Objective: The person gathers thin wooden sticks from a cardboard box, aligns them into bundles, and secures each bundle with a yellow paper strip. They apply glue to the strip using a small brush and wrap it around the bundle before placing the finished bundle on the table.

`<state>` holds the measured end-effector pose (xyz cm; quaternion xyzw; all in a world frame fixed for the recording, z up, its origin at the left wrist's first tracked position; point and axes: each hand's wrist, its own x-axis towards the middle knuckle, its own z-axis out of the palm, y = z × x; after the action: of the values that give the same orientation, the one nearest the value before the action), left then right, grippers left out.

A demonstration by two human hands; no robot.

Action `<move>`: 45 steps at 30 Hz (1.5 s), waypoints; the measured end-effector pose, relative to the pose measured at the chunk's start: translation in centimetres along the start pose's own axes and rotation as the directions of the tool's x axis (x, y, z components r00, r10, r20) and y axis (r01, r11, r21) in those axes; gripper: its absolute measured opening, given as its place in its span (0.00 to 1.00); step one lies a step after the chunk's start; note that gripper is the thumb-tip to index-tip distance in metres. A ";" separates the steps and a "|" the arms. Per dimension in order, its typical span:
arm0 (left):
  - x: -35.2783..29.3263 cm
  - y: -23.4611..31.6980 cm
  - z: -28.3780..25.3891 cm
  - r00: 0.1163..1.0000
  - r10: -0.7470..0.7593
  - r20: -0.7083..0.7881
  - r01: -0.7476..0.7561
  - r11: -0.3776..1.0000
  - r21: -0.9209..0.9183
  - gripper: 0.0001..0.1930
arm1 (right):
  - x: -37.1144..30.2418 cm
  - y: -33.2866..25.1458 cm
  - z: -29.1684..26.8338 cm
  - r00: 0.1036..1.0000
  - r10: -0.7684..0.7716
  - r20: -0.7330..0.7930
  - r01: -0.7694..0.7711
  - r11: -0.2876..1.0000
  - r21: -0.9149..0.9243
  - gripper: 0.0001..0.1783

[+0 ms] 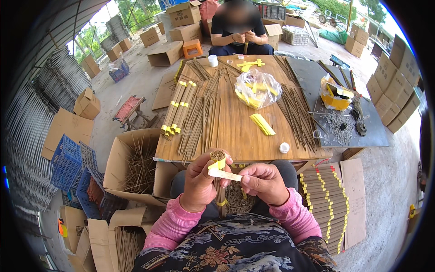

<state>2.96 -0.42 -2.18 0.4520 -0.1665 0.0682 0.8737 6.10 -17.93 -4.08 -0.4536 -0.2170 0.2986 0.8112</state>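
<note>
My left hand is closed round an upright bundle of thin brown incense sticks. Yellow paper wraps the bundle near its top, and another yellow band circles it lower down. From the upper wrap a paper strip, pale on the side facing me, stretches to the right. My right hand pinches the strip's free end between thumb and fingers. Just beyond my hands is the wooden table. On it lie finished-looking banded bundles, loose sticks and a stack of yellow strips.
A plastic bag of yellow strips and a small white pot stand on the table. Open cartons of sticks flank my left. Rows of banded bundles lie at my right. Across the table sits another person, hands raised round a bundle.
</note>
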 end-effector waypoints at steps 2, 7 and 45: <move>0.0 0.0 0.0 1.000 0.000 0.004 0.000 1.000 0.006 0.18 | 0.0 0.0 0.0 1.000 0.005 0.005 -0.005 1.000 -0.001 0.09; 0.3 0.2 -0.1 1.000 0.018 0.006 -0.018 0.999 0.040 0.19 | -0.3 0.1 -0.3 1.000 0.011 0.014 -0.010 0.999 -0.044 0.09; 0.4 0.6 0.6 0.998 -0.020 0.063 0.023 0.999 -0.042 0.19 | 0.4 0.1 -0.2 0.997 -0.039 0.063 0.028 0.985 0.171 0.08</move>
<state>3.00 -0.58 -1.31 0.4371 -0.1903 0.0410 0.8781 6.47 -17.74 -4.17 -0.3691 -0.2251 0.3171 0.8441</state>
